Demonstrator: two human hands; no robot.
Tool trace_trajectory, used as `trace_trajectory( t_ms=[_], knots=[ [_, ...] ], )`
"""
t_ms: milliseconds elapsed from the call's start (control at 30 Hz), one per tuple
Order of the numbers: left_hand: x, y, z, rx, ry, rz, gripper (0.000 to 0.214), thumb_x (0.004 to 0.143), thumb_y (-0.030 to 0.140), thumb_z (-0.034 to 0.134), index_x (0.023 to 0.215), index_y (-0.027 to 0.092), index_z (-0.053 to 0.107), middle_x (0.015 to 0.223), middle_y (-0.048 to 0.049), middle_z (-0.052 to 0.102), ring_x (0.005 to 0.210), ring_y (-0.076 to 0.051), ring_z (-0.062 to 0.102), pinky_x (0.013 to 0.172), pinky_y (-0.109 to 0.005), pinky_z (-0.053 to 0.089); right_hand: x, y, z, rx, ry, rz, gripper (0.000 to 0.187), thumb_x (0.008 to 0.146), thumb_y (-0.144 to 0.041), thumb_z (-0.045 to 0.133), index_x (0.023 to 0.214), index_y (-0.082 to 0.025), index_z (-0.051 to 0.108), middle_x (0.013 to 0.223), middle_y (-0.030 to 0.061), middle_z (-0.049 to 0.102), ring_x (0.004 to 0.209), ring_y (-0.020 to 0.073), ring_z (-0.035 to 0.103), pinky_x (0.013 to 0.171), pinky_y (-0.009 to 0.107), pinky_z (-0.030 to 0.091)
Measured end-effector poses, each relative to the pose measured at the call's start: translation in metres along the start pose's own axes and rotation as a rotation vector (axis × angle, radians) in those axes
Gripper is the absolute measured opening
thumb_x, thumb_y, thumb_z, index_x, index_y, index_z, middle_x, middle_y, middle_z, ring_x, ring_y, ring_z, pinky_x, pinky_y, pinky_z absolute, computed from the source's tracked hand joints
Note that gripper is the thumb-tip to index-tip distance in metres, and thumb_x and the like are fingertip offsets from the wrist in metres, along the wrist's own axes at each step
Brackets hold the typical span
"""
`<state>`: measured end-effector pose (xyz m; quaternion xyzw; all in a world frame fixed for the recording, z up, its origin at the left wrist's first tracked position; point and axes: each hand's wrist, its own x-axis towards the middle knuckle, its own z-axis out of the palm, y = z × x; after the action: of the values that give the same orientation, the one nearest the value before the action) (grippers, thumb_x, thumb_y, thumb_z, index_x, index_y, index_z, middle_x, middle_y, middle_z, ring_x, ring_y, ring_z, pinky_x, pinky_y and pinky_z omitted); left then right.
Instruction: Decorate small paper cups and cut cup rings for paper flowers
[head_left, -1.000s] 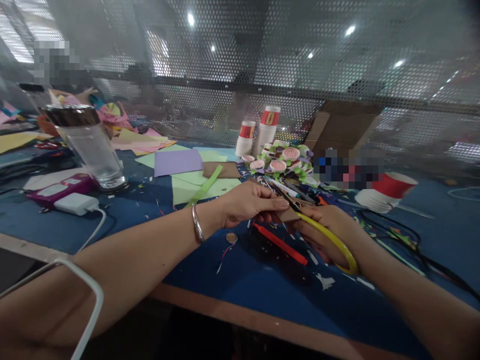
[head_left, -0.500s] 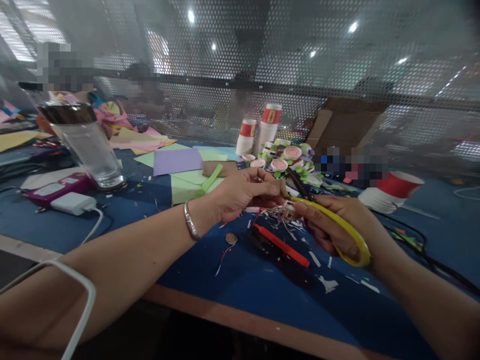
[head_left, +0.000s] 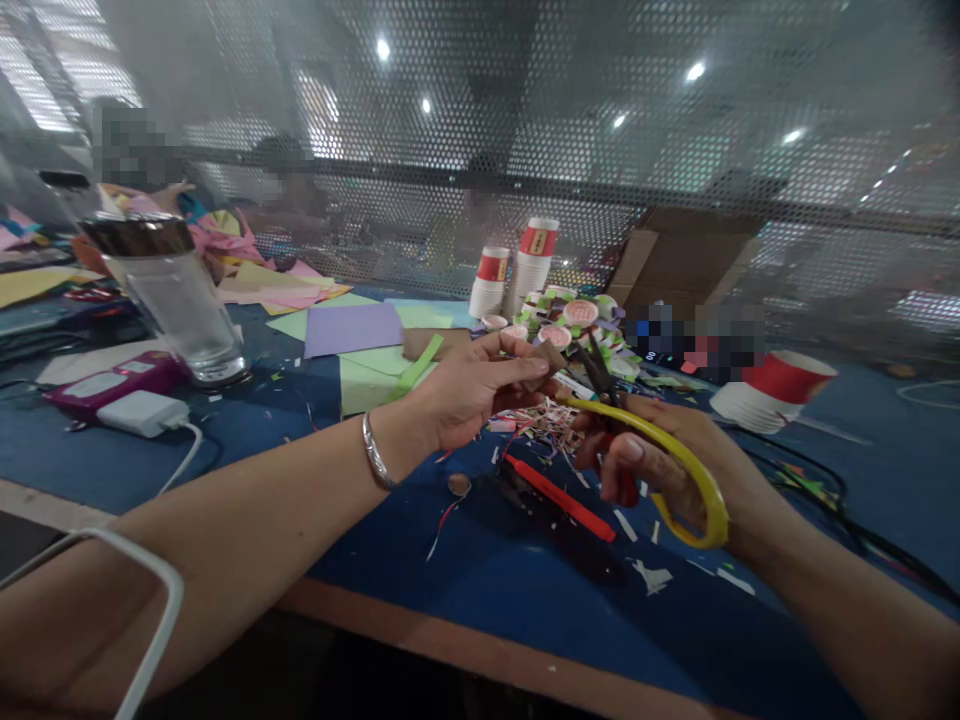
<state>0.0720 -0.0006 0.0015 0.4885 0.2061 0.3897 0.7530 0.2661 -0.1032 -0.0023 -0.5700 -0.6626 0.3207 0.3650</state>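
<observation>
Scissors [head_left: 660, 437] in the right grip [head_left: 690, 430], fingers curled about the yellow handle but loosely parted, dark blades seemingly spread, tips pointing up and away. Left grip [head_left: 469, 395] closed on a small brown piece [head_left: 553, 355], pinched between thumb and fingertips, just beside the blades and apparently clear of them, above the blue counter [head_left: 360, 550].

Just changed: brown piece now apart from the blades, right fingers loosened. Judging by that gap, no cutting under way at this instant.

Compared with a second ago: brown piece higher and further left, no longer pressed close to the scissors, low between both grips. Blades now farther right and more upright. Now better exposed beneath, a heap of thin paper scraps [head_left: 551, 425]. Unchanged on the counter: red marker [head_left: 562, 500] lying nearer the body, cup stacks [head_left: 534, 265] upright behind, round printed pieces [head_left: 555, 336] piled in front of those stacks.
</observation>
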Motion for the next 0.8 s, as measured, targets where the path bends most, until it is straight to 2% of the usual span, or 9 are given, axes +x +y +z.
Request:
trace_trajectory(
  t_ms=[67, 200, 433, 633, 733, 800],
  knots=[
    [0.0, 0.0, 0.0, -0.004, 0.018, 0.005, 0.018, 0.083, 0.01, 0.073, 0.08, 0.015, 0.056, 0.076, 0.0009, 0.069, 0.072, -0.011, 0.069, 0.077, -0.028, 0.051, 0.0, -0.001, 0.0, -0.073, -0.013, -0.042, 0.062, 0.079, -0.079, 0.06, 0.098, -0.021, 0.066, 0.075, 0.0034, 0.067, 0.053, 0.015, 0.061, 0.05, 0.027, 0.053],
    [0.0, 0.001, 0.002, -0.017, 0.016, 0.01, 0.019, 0.083, 0.009, 0.072, 0.079, 0.015, 0.055, 0.075, 0.0017, 0.069, 0.071, -0.011, 0.07, 0.074, -0.028, 0.051, -0.001, -0.006, 0.003, -0.189, 0.008, -0.013, 0.049, 0.081, -0.068, 0.067, 0.101, -0.024, 0.067, 0.083, 0.0026, 0.066, 0.059, 0.0154, 0.059, 0.053, 0.027, 0.052],
    [-0.003, -0.004, 0.005, 0.017, -0.043, -0.005, 0.02, 0.083, 0.006, 0.071, 0.08, 0.015, 0.054, 0.071, 0.001, 0.068, 0.073, -0.014, 0.072, 0.072, -0.028, 0.054, -0.003, -0.01, 0.002, -0.348, 0.034, -0.077, 0.04, 0.088, -0.064, 0.059, 0.085, -0.024, 0.063, 0.062, -0.002, 0.059, 0.051, 0.015, 0.057, 0.051, 0.026, 0.042],
    [-0.004, -0.005, 0.003, 0.026, -0.125, -0.035, 0.022, 0.084, 0.008, 0.072, 0.076, 0.014, 0.053, 0.074, -0.0009, 0.07, 0.076, -0.014, 0.073, 0.075, -0.03, 0.056, -0.004, -0.011, 0.005, -0.274, 0.058, 0.057, 0.041, 0.088, -0.064, 0.061, 0.083, -0.023, 0.062, 0.061, -0.0039, 0.059, 0.045, 0.0128, 0.055, 0.045, 0.024, 0.042],
    [-0.003, -0.005, 0.002, -0.003, -0.158, -0.039, 0.024, 0.081, 0.01, 0.077, 0.077, 0.014, 0.054, 0.074, -0.0011, 0.07, 0.078, -0.015, 0.073, 0.078, -0.031, 0.057, -0.005, -0.012, 0.007, -0.27, 0.093, 0.035, 0.041, 0.088, -0.064, 0.062, 0.082, -0.023, 0.065, 0.053, -0.0063, 0.052, 0.039, 0.0108, 0.049, 0.041, 0.023, 0.038],
    [-0.003, -0.006, 0.002, -0.006, -0.165, -0.037, 0.026, 0.078, 0.013, 0.081, 0.077, 0.014, 0.055, 0.075, -0.0016, 0.071, 0.078, -0.016, 0.073, 0.079, -0.032, 0.056, -0.006, -0.012, 0.006, -0.279, 0.101, 0.0, 0.042, 0.089, -0.064, 0.062, 0.088, -0.023, 0.07, 0.048, -0.0071, 0.048, 0.037, 0.011, 0.046, 0.039, 0.023, 0.036]
  ],
)
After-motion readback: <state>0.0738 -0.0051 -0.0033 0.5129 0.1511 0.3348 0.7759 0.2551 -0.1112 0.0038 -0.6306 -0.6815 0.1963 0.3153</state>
